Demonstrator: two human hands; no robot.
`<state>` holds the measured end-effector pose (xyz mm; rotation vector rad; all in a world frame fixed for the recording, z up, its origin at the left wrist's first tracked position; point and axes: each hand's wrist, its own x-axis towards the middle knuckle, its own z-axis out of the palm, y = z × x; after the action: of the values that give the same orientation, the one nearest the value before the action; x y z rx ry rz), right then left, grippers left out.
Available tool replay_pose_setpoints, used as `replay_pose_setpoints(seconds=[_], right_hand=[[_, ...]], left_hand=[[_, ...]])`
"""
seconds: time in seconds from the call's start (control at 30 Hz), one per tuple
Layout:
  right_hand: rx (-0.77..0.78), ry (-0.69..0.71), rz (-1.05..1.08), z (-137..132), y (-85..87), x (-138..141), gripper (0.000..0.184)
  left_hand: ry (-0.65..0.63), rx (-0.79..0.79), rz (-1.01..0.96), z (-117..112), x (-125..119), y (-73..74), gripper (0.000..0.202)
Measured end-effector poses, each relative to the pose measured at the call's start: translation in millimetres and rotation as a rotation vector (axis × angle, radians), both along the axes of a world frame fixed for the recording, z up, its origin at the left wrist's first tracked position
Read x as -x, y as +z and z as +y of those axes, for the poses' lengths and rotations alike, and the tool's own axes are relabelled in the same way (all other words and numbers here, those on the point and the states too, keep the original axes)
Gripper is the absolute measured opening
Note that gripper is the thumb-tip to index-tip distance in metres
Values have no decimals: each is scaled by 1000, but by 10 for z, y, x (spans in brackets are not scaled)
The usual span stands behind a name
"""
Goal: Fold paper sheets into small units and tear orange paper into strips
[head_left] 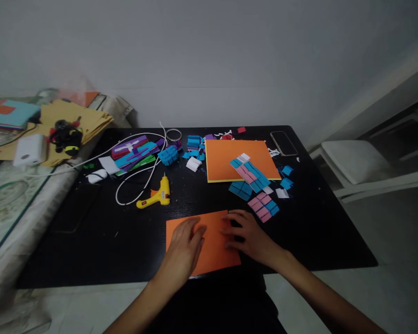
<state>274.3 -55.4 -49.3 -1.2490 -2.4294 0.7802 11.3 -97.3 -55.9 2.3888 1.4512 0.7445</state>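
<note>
An orange sheet of paper [214, 250] lies at the front edge of the black table. My left hand [184, 243] is over its left part, fingers bent loosely and apart. Over the right edge of the sheet is my right hand [247, 234], its fingers spread and slightly blurred; neither hand grips anything. Just beyond my right hand lies a pink and blue paper grid [264, 207]. Farther back, a longer blue and pink paper strip [250, 174] rests partly on a second orange sheet [235, 155] with a yellow edge below it.
A yellow glue gun [156, 195] lies left of the sheet, near a looped white cable [116, 192]. Coloured paper strips [135, 153], a tape ring [174, 135] and a phone [283, 143] lie farther back. Brown envelopes [73, 118] are at left; a white chair [348, 160] stands at right.
</note>
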Motion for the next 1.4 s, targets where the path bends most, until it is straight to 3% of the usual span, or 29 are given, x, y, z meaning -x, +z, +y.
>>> replay_pose_setpoints(seconds=[0.17,0.2,0.3,0.37,0.53,0.67,0.83,1.07,1.13,1.23,1.4], right_hand=[[-61,-18,49,32,-99,16,29],[-66,-20,58,38,-112,17,30],[-64,-26,74,52,-120,19,29],[-58,-26,77,59,-109,21,28],[-62,-35,82,74,-105,30,23],[-70,-56,117,91,-116,38,20],[-1,-198,300,102,-16,42,14],[30,-365,392,124,221,-3,11],[8,-412,402,109,272,-2,12],[-41,-471,428,36,300,76,13],[-72,-261,270,-98,119,386,28]], left_hand=[[-183,190,-23,-56,-45,164,25],[-210,210,-6,-80,-49,176,32],[-242,224,53,-162,-53,156,78],[-246,207,83,-202,-52,130,88],[-274,195,109,-209,-46,173,67],[-278,204,128,-201,-60,239,67],[-268,212,140,-213,-74,285,60],[-273,314,65,-199,-54,432,13],[-206,405,-54,-179,-44,468,17],[44,559,-373,-83,-3,513,24],[451,841,-915,183,180,530,44]])
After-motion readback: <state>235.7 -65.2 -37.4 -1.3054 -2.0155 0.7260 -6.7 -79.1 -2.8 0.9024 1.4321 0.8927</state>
